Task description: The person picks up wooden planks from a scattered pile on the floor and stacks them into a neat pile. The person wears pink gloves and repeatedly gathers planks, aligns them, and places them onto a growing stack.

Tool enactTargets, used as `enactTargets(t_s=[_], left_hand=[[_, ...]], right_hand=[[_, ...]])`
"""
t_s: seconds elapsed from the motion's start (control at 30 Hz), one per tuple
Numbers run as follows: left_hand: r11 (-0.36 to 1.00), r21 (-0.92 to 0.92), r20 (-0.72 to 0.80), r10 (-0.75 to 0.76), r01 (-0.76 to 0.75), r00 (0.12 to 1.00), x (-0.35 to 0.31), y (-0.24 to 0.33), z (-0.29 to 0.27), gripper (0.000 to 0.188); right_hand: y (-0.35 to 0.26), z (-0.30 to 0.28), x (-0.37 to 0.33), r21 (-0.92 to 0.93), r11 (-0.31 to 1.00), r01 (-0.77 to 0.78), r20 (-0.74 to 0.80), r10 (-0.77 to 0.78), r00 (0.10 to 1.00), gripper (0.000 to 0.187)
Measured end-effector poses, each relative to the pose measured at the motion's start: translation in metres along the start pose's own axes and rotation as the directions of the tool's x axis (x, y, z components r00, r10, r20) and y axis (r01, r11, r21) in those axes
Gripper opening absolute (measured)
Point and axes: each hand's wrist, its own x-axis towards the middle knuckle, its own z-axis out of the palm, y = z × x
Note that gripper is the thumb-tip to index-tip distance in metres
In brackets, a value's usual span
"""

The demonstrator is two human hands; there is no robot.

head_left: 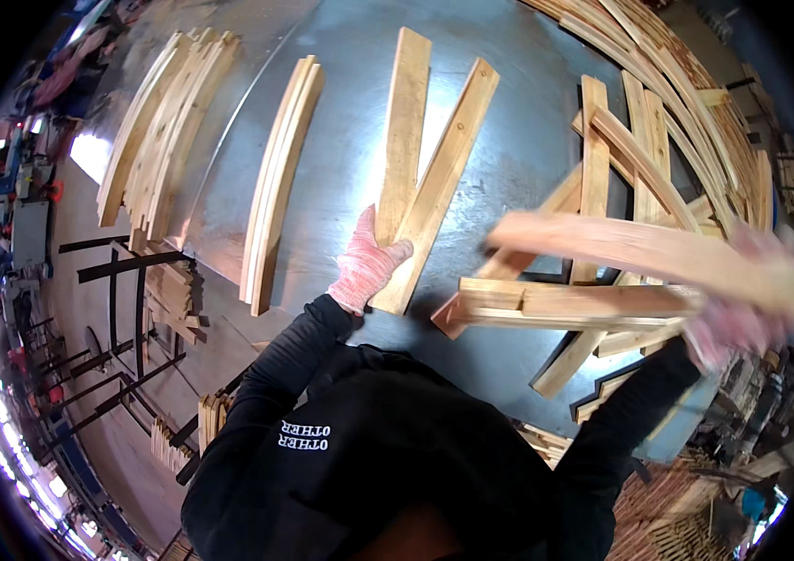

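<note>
Wood plank (640, 252) blurred, R hand (734, 323) fingers wrapped | L hand (366, 266) flat, fingers together on slats (425, 178)

A grey metal table (341, 112) fills the middle; black steel frames (126, 309) stand on the floor (70, 280) at left (bright light beyond).

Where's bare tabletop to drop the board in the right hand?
Free: metal table between the stacked slats and the two boards under the left hand; also top centre. Crowded: the crossed pile beneath the right hand.
</note>
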Motion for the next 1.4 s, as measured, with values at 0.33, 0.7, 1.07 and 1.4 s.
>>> enactTargets(t_s=[0.33, 0.7, 1.07, 1.4], left_hand=[[0.898, 0.375, 0.001, -0.247, 0.229, 0.969, -0.055, 0.037, 0.012, 0.065], [0.688, 0.672, -0.375, -0.004, 0.275, 0.927, -0.003, -0.025, -0.185, 0.087], [0.87, 0.476, 0.234, -0.265, 0.128, 0.935, -0.038, 0.051, -0.073, 0.11], [0.791, 0.604, 0.067, 0.066, -0.093, 0.996, -0.035, 0.046, -0.237, 0.067]], right_hand=[[0.034, 0.283, -0.133, 0.353, 0.603, -0.715, 0.578, 0.46, 0.674, 0.094], [0.061, 0.301, -0.152, 0.469, 0.358, -0.807, 0.642, 0.489, 0.59, 0.062], [-0.055, 0.326, -0.145, 0.218, 0.714, -0.665, 0.505, 0.501, 0.703, 0.081], [-0.022, 0.393, -0.137, 0.29, 0.557, -0.778, 0.546, 0.572, 0.612, 0.067]])
